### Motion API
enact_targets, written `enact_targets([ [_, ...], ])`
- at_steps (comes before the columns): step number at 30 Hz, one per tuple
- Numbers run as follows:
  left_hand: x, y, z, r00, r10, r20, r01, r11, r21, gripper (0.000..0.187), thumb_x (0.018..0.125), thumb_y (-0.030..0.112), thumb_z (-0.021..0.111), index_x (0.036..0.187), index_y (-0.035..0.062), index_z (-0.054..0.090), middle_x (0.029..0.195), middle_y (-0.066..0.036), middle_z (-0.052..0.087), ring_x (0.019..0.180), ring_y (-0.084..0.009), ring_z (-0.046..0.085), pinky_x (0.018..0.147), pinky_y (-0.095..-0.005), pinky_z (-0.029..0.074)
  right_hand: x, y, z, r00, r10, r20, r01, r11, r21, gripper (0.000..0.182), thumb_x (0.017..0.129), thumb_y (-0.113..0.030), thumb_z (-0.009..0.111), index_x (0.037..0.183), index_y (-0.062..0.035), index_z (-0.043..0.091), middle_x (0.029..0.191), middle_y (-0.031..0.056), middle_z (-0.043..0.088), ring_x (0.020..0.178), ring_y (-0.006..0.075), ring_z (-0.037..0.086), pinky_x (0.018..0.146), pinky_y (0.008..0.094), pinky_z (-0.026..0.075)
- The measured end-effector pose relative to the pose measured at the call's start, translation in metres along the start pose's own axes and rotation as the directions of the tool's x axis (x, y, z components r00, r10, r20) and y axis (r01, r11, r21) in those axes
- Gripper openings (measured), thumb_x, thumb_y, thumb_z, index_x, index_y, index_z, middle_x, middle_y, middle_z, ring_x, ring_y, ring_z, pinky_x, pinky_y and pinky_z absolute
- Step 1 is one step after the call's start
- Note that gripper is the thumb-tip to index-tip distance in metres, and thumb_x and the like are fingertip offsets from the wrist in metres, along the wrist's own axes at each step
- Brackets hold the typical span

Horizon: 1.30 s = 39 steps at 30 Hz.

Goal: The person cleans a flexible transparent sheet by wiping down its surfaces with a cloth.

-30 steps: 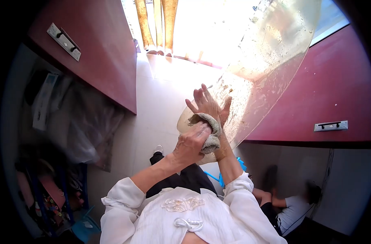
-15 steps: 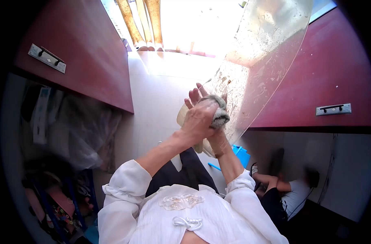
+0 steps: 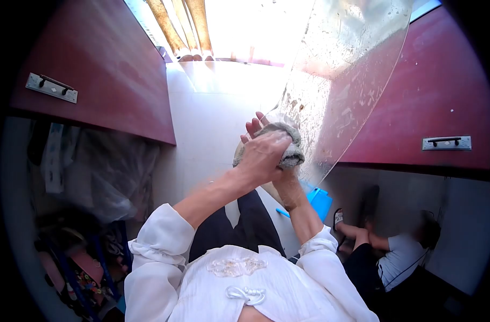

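Left hand [image 3: 262, 156] is bent around a cloth [image 3: 294, 154] and holds it against the right hand [image 3: 257, 124], whose visible fingers are loosely open. Near both hands is the largest of these things, a clear sheet [image 3: 339, 102], perhaps of plastic, with a curved edge and many marks on its surface. Much smaller is the cloth, grey-green and thick, with a rough face like a towel, bunched in folds between the two hands. Of the right hand, the thumb and most of the palm are hidden under the cloth and the left hand. The sheet is cut off at the top, and its lower end is difficult to follow behind the hands.
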State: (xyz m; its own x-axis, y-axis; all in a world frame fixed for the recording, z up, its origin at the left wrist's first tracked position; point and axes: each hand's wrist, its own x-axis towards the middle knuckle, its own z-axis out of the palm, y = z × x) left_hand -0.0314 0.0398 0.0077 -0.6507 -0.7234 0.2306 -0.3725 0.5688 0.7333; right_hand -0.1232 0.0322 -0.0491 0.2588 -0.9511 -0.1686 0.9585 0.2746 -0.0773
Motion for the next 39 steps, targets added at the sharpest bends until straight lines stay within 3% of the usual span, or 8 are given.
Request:
enact_targets([
  [4,-0.051,0.010,0.005,0.984,0.172,0.054,-0.177,0.979,0.103,0.061,0.051,0.008,0.076,0.108,0.0004,0.056,0.116,-0.019,0.056,0.113,-0.0338,0.052,0.099,-0.0398,0.041,-0.004,0.000,-0.003,0.997,-0.001,0.077,0.003,1.000,-0.028,0.086,0.085,-0.065,0.035,0.140,0.0000,0.024,0.128,0.0150,0.043,0.127,0.0274,0.034,0.107,0.0477,0.025],
  [12,-0.074,0.019,-0.009,0.988,0.081,-0.131,-0.066,0.992,0.110,0.055,0.052,0.006,0.074,0.104,-0.0022,0.057,0.112,-0.020,0.057,0.111,-0.0348,0.053,0.097,-0.0413,0.042,-0.057,0.046,0.022,0.999,-0.043,0.020,0.046,0.983,-0.179,0.084,0.086,-0.064,0.038,0.136,0.0026,0.029,0.124,0.0185,0.049,0.120,0.0304,0.044,0.104,0.0444,0.035],
  [19,-0.199,0.018,-0.018,0.985,0.081,-0.154,-0.057,0.987,0.153,0.047,0.061,0.009,0.073,0.105,-0.0014,0.059,0.114,-0.019,0.057,0.110,-0.0345,0.055,0.094,-0.0424,0.043,-0.102,0.136,-0.003,0.958,0.286,0.030,-0.274,0.941,-0.200,0.073,0.088,-0.060,0.039,0.131,-0.0004,0.037,0.100,0.0120,0.056,0.102,0.0255,0.052,0.095,0.0358,0.040],
  [28,-0.197,0.035,-0.048,0.961,0.209,-0.181,-0.162,0.956,0.243,0.056,0.052,0.004,0.070,0.106,-0.0046,0.057,0.117,-0.021,0.055,0.115,-0.0349,0.050,0.097,-0.0413,0.040,-0.118,0.205,-0.013,0.904,-0.189,-0.383,0.065,0.947,-0.314,0.060,0.090,-0.054,0.039,0.121,-0.0028,0.045,0.089,0.0079,0.054,0.082,0.0206,0.054,0.077,0.0307,0.046],
  [31,-0.149,0.045,-0.063,0.999,0.035,0.008,-0.036,0.987,0.156,0.047,0.058,0.000,0.066,0.103,-0.0031,0.055,0.112,-0.018,0.056,0.110,-0.0331,0.052,0.091,-0.0384,0.044,-0.126,0.207,-0.022,0.844,-0.268,-0.464,0.090,0.924,-0.371,0.056,0.091,-0.052,0.039,0.118,-0.0036,0.047,0.085,0.0066,0.053,0.075,0.0190,0.055,0.071,0.0290,0.048],
  [34,-0.097,0.032,-0.060,0.990,0.098,-0.097,-0.080,0.982,0.171,0.040,0.060,0.000,0.066,0.099,-0.0008,0.055,0.106,-0.015,0.057,0.105,-0.0310,0.053,0.087,-0.0387,0.046,-0.137,0.173,-0.029,0.969,0.081,-0.232,-0.201,0.807,-0.555,0.042,0.092,-0.047,0.040,0.102,-0.0071,0.050,0.069,0.0008,0.047,0.050,0.0112,0.043,0.043,0.0218,0.034],
  [35,-0.085,0.025,-0.055,0.958,0.178,-0.224,-0.136,0.972,0.190,0.040,0.061,0.001,0.065,0.100,-0.0005,0.055,0.106,-0.014,0.058,0.104,-0.0306,0.054,0.086,-0.0385,0.046,-0.136,0.174,-0.030,0.978,0.110,-0.175,-0.194,0.782,-0.593,0.029,0.093,-0.039,0.039,0.090,-0.0118,0.048,0.060,-0.0032,0.040,0.039,0.0055,0.025,0.036,0.0221,0.014],
  [39,-0.115,0.042,-0.036,0.980,0.125,0.154,-0.148,0.978,0.146,0.046,0.058,0.003,0.067,0.102,0.0002,0.055,0.110,-0.015,0.058,0.105,-0.0308,0.055,0.087,-0.0385,0.047,-0.151,0.156,-0.033,0.976,0.168,-0.142,-0.214,0.576,-0.789,0.029,0.093,-0.040,0.041,0.089,-0.0116,0.046,0.056,-0.0037,0.035,0.043,0.0054,0.029,0.038,0.0211,0.017],
])
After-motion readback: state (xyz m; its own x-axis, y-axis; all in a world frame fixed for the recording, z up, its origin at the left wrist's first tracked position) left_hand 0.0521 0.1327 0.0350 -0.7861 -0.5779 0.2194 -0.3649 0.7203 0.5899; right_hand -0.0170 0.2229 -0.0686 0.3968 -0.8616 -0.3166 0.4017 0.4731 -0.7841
